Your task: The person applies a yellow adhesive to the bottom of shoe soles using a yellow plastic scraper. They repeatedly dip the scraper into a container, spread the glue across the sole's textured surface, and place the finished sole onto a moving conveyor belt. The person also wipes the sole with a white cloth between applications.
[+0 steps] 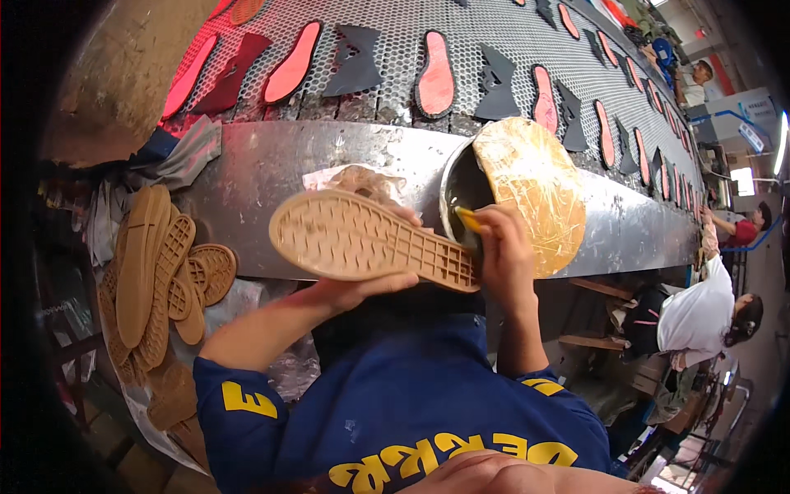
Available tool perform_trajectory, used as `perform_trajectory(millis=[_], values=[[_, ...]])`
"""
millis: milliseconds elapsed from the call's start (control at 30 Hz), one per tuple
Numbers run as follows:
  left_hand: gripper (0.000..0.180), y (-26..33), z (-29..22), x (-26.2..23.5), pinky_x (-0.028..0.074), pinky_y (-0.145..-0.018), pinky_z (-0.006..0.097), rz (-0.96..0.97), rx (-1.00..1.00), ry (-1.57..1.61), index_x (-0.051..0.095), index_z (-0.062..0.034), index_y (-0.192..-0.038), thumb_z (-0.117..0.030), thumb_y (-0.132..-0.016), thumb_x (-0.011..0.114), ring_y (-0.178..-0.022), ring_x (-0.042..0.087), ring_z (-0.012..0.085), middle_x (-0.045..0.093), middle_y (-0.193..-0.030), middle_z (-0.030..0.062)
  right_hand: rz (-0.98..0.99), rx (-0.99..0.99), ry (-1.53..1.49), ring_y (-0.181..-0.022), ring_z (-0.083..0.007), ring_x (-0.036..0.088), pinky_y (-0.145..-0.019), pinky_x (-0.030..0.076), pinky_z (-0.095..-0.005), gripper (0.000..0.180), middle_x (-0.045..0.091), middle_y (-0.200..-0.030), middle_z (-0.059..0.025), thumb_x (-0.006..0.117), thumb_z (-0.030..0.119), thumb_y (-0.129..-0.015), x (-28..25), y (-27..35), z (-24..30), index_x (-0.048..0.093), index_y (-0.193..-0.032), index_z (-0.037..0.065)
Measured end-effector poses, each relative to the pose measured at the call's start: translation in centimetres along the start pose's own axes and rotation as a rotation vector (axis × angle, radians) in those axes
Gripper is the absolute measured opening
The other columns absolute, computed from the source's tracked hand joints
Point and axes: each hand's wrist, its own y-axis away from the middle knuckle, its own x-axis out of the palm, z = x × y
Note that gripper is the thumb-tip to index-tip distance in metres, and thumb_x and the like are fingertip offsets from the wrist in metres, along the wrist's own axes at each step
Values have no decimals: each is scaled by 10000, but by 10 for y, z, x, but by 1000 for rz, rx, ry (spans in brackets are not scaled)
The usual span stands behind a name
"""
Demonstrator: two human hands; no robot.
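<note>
My left hand [370, 286] grips a tan rubber shoe sole [354, 235], its grooved tread facing up and its narrower end pointing right. The thumb lies along the near edge, with fingertips at the far edge. My right hand [506, 251] pinches a yellow-handled tool [469, 219] at the near rim of a round metal pot [445, 185]. I cannot make out the tool's tip. A scratched yellowish cover [535, 189] hides the pot's right part. Behind the sole lies a crumpled brownish piece [366, 181] on the metal table [271, 165].
A pile of tan soles [144, 263] sits at the left beside a grey cloth [185, 156]. Beyond the table, a mesh conveyor [395, 66] carries rows of pink insole-shaped pieces [434, 74] and dark shoe uppers [355, 62]. Several people work along the right side, including one in white [699, 313].
</note>
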Motion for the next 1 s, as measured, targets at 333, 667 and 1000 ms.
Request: perform_trajectory(millis=[333, 667, 1000], values=[[739, 9, -4, 28, 417, -1040, 407, 43, 502, -318, 334, -106, -1272, 71, -654, 697, -1235, 464, 299, 422, -1250, 155, -59, 126, -343, -861, -191, 611, -711, 504, -278, 157, 598, -1087, -154, 457, 67, -975, -13, 11, -11, 577, -1031, -17], [757, 15, -25, 19, 308, -1086, 344, -117, 384, -867, 280, -70, -1360, 5, -705, 651, -1215, 466, 197, 453, -1307, 147, -646, 69, -736, -892, -297, 623, -767, 544, -386, 333, 531, -1140, -204, 398, 294, -1019, 1, 15, -6, 525, -1029, -14], [720, 14, -26, 14, 290, -1087, 319, -144, 367, -868, 249, -3, -1375, -53, -784, 658, -1282, 409, 212, 449, -1334, 142, -352, -219, -171, -862, -249, 633, -722, 525, -296, 423, 622, -977, -190, 602, 392, -902, 3, 23, 34, 679, -979, -17]])
